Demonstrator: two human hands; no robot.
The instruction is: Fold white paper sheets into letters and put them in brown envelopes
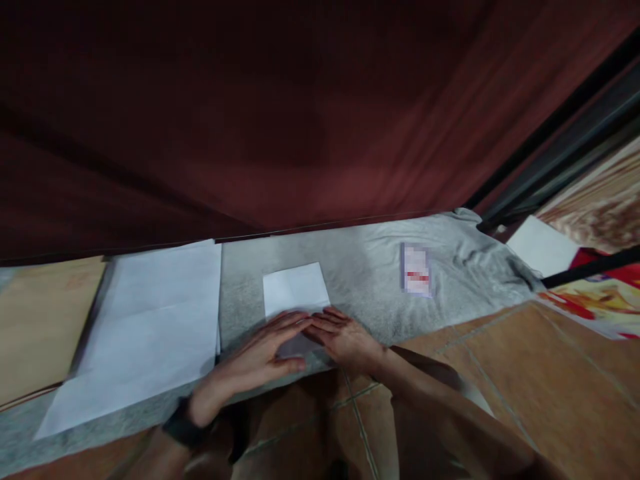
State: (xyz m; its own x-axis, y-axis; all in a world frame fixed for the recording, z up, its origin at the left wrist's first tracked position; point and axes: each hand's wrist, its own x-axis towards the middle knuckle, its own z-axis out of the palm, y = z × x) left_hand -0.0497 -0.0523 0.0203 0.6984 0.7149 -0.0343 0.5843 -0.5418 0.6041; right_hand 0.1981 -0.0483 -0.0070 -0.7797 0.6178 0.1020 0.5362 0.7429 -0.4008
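A small folded sheet of white paper (pixel 296 288) lies on the grey cloth (pixel 360 267) in front of me. Across its near half rests my left hand (pixel 265 350), fingers stretched out flat and thumb held apart. My right hand (pixel 345 337) lies flat on the same paper from the other side, its fingertips meeting those of the left. Both hands press on the paper without grasping it. The paper's near part is shaded and partly hidden under the fingers. A dark band sits on my left wrist.
Large white sheets (pixel 160 320) lie to the left, beside brown paper or envelopes (pixel 45 327). A small blurred packet (pixel 416 270) with a red mark is on the cloth at right. Dark red fabric (pixel 300 133) hangs behind. Tiled floor (pixel 560 373) and a colourful printed sheet (pixel 600 293) show at right.
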